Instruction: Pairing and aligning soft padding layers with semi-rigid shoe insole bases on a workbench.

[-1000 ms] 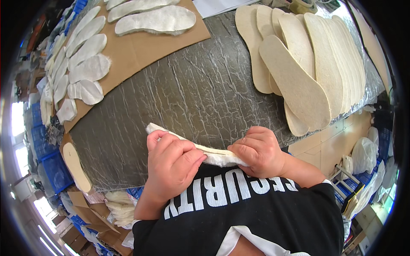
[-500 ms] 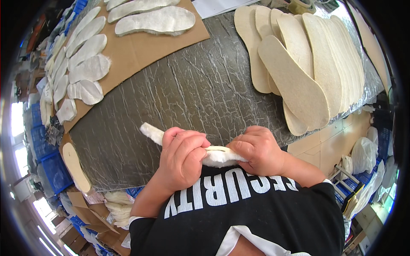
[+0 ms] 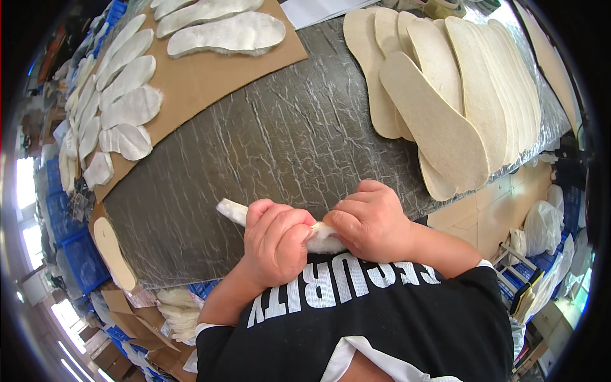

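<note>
I have both hands on one fleecy insole [image 3: 326,243], which lies nearer the wearer than the cardboard sheet [image 3: 210,76] and to its right, by the near edge of the tabletop [image 3: 254,146]. The left hand [image 3: 278,239] is curled round its middle stretch; the right hand [image 3: 370,223] grips toward its other end, the two nearly meeting with a short run of white pile between them. I read the step in hand as working the insole's edge, pressing cover and core together by pinching. To my mind the next move calls for a firm grip from both thumbs, with the edges lined up so the pile doesn't bunch. The long axis runs roughly crosswise to the wearer, slanting so that the free left end points away, toward the cardboard sheet's side of the tabletop. The right end is hidden in the grip, so I can't tell toe from heel. Beige insoles [image 3: 439,121] lie well right of the cardboard sheet.
</note>
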{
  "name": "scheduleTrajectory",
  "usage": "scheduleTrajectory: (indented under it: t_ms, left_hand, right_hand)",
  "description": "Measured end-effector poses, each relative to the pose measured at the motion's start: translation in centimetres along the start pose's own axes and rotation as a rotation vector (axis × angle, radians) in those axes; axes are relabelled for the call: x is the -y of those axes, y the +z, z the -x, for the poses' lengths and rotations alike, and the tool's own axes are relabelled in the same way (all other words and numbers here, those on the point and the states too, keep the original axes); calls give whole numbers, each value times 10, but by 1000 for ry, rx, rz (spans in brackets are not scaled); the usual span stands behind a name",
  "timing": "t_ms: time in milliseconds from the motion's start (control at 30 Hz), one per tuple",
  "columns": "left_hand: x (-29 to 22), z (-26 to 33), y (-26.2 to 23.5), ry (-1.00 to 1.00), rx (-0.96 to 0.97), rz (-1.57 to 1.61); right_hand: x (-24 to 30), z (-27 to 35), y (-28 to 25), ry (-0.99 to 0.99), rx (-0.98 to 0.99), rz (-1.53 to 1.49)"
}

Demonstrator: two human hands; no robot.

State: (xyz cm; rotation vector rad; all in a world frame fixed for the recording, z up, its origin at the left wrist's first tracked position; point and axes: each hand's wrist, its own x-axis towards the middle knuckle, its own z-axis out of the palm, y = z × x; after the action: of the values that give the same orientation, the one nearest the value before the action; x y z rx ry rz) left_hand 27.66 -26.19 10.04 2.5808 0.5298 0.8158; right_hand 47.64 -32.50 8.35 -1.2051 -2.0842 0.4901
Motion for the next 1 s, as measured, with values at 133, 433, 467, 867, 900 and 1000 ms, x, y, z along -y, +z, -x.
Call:
scheduleTrajectory:
  t_ms: [133, 433, 467, 867, 900, 1000]
  left_hand:
    - [4, 4, -1, -32, -1, 84]
    - [11, -9, -27, -177, 194, 99]
    - [12, -7, -26, -167, 214, 102]
    - [4, -6, -15, -68, 166, 62]
    - [6, -7, -12, -30, 170, 52]
    - [16, -11, -11, -38, 96, -49]
  right_hand:
    - [-2, 2, 4, -47, -98, 2]
    - [-5, 9, 1, -44, -101, -46]
    - [-4, 9, 1, -48, -96, -44]
    - [4, -3, -2, 12, 16, -20]
    - [2, -2, 0, 5, 75, -8]
    - [-11, 0, 14, 72, -117, -155]
